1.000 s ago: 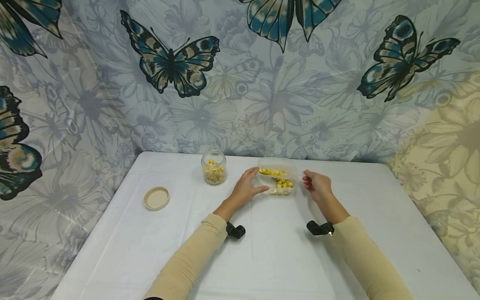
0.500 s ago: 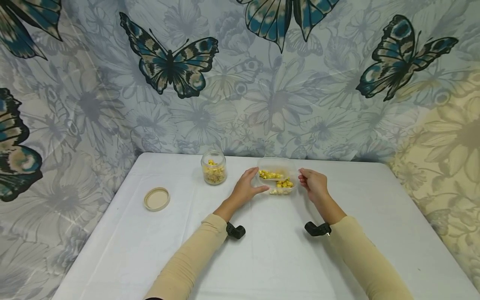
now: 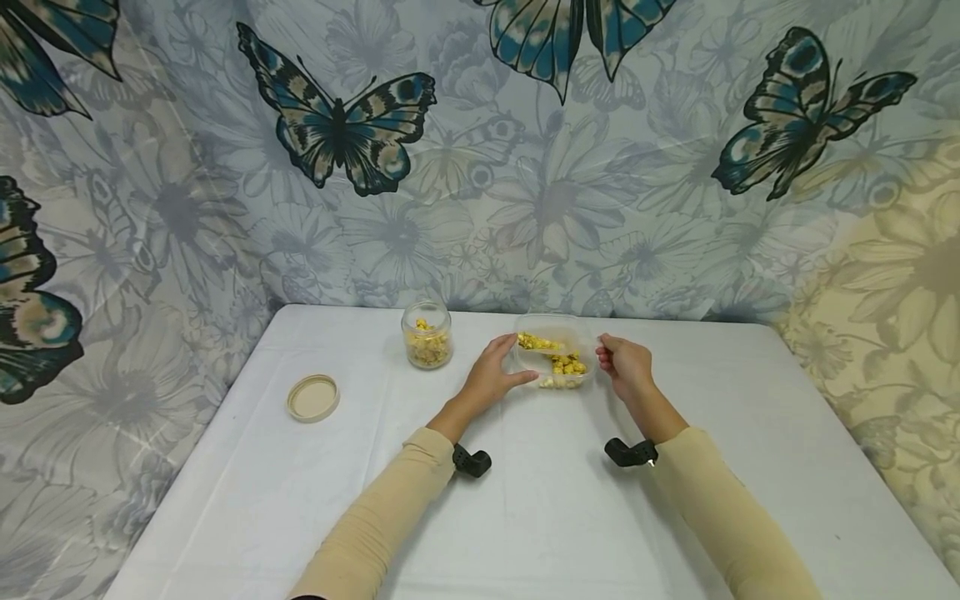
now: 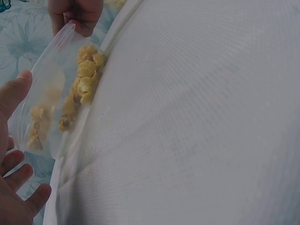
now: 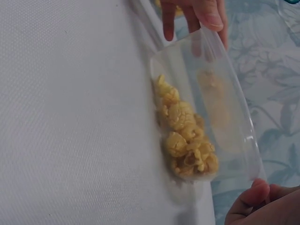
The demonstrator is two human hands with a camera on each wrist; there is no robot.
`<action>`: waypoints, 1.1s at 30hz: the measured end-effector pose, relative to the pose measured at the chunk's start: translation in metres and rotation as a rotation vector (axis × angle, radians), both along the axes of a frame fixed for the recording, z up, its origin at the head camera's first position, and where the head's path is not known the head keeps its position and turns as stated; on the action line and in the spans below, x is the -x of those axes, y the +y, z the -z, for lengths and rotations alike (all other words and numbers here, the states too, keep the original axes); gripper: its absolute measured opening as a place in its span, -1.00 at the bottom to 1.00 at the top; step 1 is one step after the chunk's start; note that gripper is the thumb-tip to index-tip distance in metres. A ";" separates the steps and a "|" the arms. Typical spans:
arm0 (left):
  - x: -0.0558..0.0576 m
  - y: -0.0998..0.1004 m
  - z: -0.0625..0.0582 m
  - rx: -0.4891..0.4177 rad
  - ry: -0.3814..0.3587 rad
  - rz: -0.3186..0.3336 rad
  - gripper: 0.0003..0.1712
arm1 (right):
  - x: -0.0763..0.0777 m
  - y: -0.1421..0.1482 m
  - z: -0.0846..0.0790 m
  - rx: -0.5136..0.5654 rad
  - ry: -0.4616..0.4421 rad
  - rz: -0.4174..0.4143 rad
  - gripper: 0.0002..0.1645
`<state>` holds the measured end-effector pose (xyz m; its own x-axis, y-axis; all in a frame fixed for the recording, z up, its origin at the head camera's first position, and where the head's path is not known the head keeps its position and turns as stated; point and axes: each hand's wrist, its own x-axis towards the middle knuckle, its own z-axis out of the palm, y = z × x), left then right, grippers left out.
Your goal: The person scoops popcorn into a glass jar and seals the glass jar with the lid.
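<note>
A clear plastic container (image 3: 577, 333) holding yellow popcorn (image 3: 570, 367) sits near the table's back edge. My left hand (image 3: 491, 375) holds its left side, thumb at the near wall and fingers farther back. In the right wrist view the left hand's thumb (image 5: 213, 19) lies over the rim. At the container's right edge my right hand (image 3: 628, 362) has its fingers curled, pinching what looks like the thin handle of a clear spoon. Through the wall, a pale oval spoon-like shape (image 5: 215, 110) shows blurred inside. More popcorn (image 3: 538, 342) lies at the left inside, apparently on it.
A glass jar (image 3: 427, 337) partly filled with popcorn stands left of the container. Farther left lies a round beige-rimmed lid (image 3: 312, 398). A white cloth (image 3: 540, 517) covers the table, and butterfly-patterned fabric (image 3: 480, 208) hangs behind it.
My right hand has moved slightly left, up to the container's edge. The popcorn at the left inside dipped, then rose again. The left hand and the container have stayed put.
</note>
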<state>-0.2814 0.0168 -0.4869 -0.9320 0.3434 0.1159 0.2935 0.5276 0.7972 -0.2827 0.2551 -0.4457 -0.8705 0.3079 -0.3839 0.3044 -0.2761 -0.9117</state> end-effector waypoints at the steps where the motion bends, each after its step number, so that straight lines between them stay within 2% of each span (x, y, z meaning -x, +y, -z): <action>1: 0.000 0.000 0.000 0.001 -0.002 0.000 -0.02 | 0.000 0.000 0.000 0.004 -0.007 0.005 -0.88; 10: 0.000 0.001 0.002 0.003 -0.007 -0.001 -0.02 | -0.005 0.001 0.002 0.069 -0.011 0.016 -0.82; 22: 0.000 0.000 0.000 -0.006 -0.010 -0.004 -0.01 | -0.004 0.007 0.004 0.088 -0.018 0.030 -0.87; 33: 0.000 0.000 0.000 -0.011 -0.012 -0.007 -0.01 | -0.010 0.017 -0.002 0.138 -0.047 0.025 -0.78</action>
<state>-0.2812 0.0168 -0.4870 -0.9358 0.3355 0.1081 0.2798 0.5206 0.8066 -0.2730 0.2717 -0.4441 -0.8434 0.2712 -0.4639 0.3368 -0.4059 -0.8496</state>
